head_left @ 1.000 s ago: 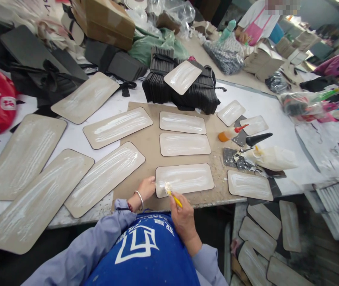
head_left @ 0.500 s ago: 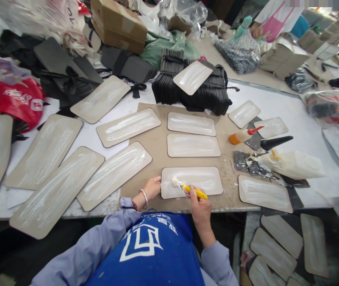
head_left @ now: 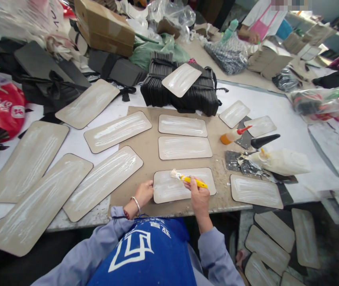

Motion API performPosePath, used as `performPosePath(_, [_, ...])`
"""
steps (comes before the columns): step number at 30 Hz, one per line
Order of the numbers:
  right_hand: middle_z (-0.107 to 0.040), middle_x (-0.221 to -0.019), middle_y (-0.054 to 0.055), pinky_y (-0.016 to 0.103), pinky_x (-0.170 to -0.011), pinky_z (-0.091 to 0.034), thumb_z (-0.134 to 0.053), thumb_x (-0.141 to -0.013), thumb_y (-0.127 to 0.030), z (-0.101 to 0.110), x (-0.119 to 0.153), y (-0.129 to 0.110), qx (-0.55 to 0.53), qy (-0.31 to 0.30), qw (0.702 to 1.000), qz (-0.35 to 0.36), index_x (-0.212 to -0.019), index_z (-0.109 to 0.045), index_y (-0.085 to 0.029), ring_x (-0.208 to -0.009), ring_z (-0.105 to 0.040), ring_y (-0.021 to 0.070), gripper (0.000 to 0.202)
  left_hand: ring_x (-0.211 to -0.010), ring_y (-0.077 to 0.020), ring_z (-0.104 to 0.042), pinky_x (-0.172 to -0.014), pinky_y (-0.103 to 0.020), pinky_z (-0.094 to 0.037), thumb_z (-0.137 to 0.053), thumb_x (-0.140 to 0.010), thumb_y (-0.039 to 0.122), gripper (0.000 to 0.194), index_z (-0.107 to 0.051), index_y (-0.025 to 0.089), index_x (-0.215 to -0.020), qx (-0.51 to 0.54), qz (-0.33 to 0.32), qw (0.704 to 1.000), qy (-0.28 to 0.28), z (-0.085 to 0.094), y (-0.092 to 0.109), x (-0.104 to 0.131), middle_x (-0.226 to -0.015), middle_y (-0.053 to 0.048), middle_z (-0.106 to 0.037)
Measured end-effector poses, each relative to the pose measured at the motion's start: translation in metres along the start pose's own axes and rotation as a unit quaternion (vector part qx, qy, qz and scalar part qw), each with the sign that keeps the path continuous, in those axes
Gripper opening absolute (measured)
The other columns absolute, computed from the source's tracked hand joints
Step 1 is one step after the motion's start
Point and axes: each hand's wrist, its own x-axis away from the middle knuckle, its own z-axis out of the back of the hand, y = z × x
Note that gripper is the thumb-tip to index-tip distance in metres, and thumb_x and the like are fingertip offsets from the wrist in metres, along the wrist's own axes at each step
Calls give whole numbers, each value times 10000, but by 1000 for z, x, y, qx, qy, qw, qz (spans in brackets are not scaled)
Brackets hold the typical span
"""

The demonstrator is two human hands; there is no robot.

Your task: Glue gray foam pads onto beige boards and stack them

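Cluttered tabletop (head_left: 294,151), partly white, with a brown sheet (head_left: 148,159) across its middle. Coated grey panels lie about: six to the left, one cut off by the frame; three in a column on the sheet; three to the right, two of them small; and one atop the black bundle (head_left: 184,95). At least five more lie lower right, the bottom ones cropped.

The right hand (head_left: 200,198) has its fingers closed around one yellow-handled brush (head_left: 197,182), its paste-covered head over the nearest column panel (head_left: 169,192); whether it touches is unclear. The left hand (head_left: 143,194) has its fingers together at that panel's left edge; their grip cannot be told.

One orange-filled bottle (head_left: 228,138) and one whitish bag (head_left: 285,161) sit to the right, the bag near a paste-smeared dark piece (head_left: 233,160). Behind the bundle, one carton (head_left: 105,29) and a green cloth (head_left: 150,51) crowd the back. A person (head_left: 263,20) beyond is cut off above.
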Motion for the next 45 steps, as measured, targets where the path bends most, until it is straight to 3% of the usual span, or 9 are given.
performPosePath(3, [-673, -701, 52, 347, -682, -552, -608, -661, -559, 20, -15, 4, 4, 8, 1000, -15, -892, -591, -121, -644, -655, 199, 496, -351, -66, -389, -392, -175, -295, -478, -537, 49, 268, -636, 141, -733, 9, 2, 1000, 1, -1, 2, 2, -440, 61, -571])
performPosePath(6, [-675, -704, 69, 357, -697, -547, -579, -654, -589, 65, -40, 10, 36, 110, 993, -7, -893, -588, -115, -653, -657, 206, 531, -368, -81, -428, -404, -187, -317, -486, -544, 55, 284, -647, 135, -765, 8, 5, 1000, 3, -1, 2, 3, -481, 40, -612])
performPosePath(11, [-683, -761, 112, 376, -736, -523, -510, -741, -538, 121, -48, 8, 203, 157, 965, 55, -901, -625, -127, -738, -655, 236, 456, -418, -103, -498, -420, -193, -348, -575, -546, 115, 225, -652, 138, -756, 2, -8, 1000, 9, -2, 2, 5, -526, 27, -647])
performPosePath(17, [-667, -911, 140, 379, -804, -497, -397, -864, -363, 64, 7, 5, 366, 29, 887, 280, -930, -637, -127, -867, -624, 228, 343, -412, -93, -485, -410, -194, -329, -612, -532, 161, 190, -638, 140, -719, 13, -15, 1000, 8, -5, 3, 6, -584, 12, -671])
performPosePath(23, [-671, -928, 83, 301, -815, -506, -439, -863, -276, -5, 68, -4, 188, -159, 942, 228, -972, -627, -173, -885, -628, 173, 241, -507, -121, -559, -443, -189, -373, -608, -518, 158, 179, -620, 147, -697, 21, -19, 1000, -9, -1, 1, 5, -607, 4, -676])
performPosePath(28, [-687, -840, 84, 297, -686, -539, -494, -813, -411, 40, 55, 14, 105, -43, 992, 46, -932, -618, -154, -709, -659, 182, 309, -637, -177, -628, -492, -208, -433, -686, -497, 208, 261, -621, 142, -741, 36, -2, 999, -6, 0, -3, 4, -657, -20, -690])
performPosePath(34, [-689, -781, 115, 336, -715, -525, -490, -751, -548, 128, 9, 23, 192, 153, 968, 42, -945, -614, -120, -710, -660, 219, 487, -663, -178, -631, -481, -200, -422, -700, -479, 257, 300, -598, 149, -740, 15, 11, 1000, 1, -2, 3, 9, -695, -32, -694])
performPosePath(41, [-675, -886, 109, 385, -783, -509, -381, -848, -474, 122, 6, 17, 324, 79, 911, 242, -877, -644, -175, -843, -635, 228, 400, -629, -191, -620, -536, -255, -464, -640, -458, 337, 309, -605, 151, -703, -59, -23, 998, 15, -3, 0, 9, -682, -39, -684])
performPosePath(45, [-684, -824, 81, 361, -734, -524, -413, -844, -455, 116, 5, 10, 257, 29, 947, 191, -865, -648, -198, -783, -649, 226, 349, -707, -250, -638, -611, -307, -502, -654, -427, 408, 296, -610, 183, -614, -114, -66, 991, 36, 1, -7, 1, -636, -35, -679])
